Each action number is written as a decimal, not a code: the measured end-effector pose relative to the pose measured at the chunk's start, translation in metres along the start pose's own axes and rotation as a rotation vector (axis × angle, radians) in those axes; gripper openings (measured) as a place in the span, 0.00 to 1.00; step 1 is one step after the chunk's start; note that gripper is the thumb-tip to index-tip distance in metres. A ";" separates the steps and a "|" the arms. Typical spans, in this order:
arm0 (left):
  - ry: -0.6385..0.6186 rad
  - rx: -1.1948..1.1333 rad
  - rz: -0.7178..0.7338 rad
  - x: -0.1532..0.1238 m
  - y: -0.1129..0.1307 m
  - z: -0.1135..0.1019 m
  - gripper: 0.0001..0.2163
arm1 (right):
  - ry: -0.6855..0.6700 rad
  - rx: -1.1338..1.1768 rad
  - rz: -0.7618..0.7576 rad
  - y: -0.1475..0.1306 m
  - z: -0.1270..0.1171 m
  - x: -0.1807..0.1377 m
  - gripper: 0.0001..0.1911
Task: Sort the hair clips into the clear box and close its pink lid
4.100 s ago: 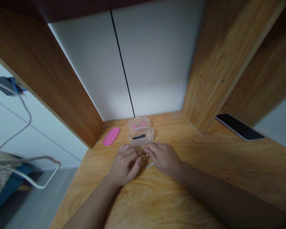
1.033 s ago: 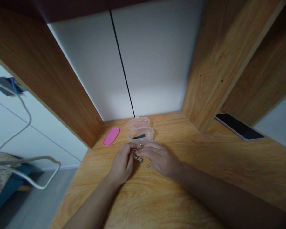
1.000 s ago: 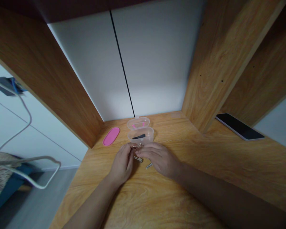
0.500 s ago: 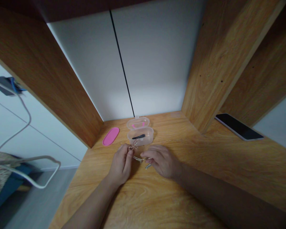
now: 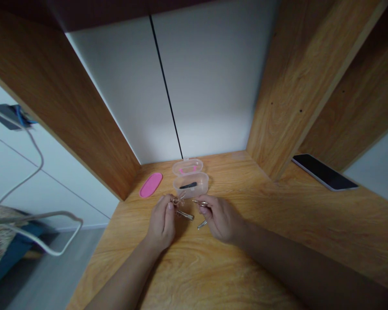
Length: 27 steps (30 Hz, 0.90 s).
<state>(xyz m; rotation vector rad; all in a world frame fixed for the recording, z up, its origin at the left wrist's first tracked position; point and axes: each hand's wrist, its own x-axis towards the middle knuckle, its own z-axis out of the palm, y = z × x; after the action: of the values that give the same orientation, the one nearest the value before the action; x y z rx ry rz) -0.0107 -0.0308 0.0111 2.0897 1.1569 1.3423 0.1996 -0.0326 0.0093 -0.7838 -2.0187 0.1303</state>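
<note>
The pink lid point(image 5: 151, 184) lay off on the worktop point(image 5: 278, 224). The left hand point(image 5: 162, 219) pinched a rose-gold clip point(image 5: 178, 200) in its fingers, just before the open clear box point(image 5: 198, 188), which held only a black clip point(image 5: 188, 185). A silver clip point(image 5: 185, 214) lay unboxed between the hands. The right hand point(image 5: 220, 217) pinched a small metal clip point(image 5: 201, 203).

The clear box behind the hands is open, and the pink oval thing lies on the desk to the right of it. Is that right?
Not quite. The head view shows the pink oval piece lying to the left of the clear plastic box, not the right. The rest holds: the box is open on the desk, behind the left hand and right hand.
</note>
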 end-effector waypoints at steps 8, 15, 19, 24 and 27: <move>-0.032 0.054 -0.046 0.001 0.001 0.002 0.10 | 0.047 0.138 -0.032 0.000 -0.003 0.009 0.14; -0.097 0.169 0.122 0.004 0.000 0.000 0.09 | 0.123 0.087 -0.159 0.002 -0.005 0.010 0.12; -0.221 0.221 0.245 0.009 0.004 0.000 0.08 | 0.125 0.062 -0.128 0.005 -0.004 0.007 0.12; -0.233 0.264 0.258 0.011 0.004 0.001 0.07 | 0.114 0.064 -0.176 0.006 -0.004 0.007 0.12; -0.213 0.260 0.212 0.010 -0.001 0.002 0.08 | 0.120 0.100 -0.196 0.006 -0.004 0.008 0.13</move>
<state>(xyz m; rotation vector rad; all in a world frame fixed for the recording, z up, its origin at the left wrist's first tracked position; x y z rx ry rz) -0.0071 -0.0218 0.0153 2.5321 1.0922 1.0665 0.2029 -0.0238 0.0153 -0.5153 -1.9466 0.0688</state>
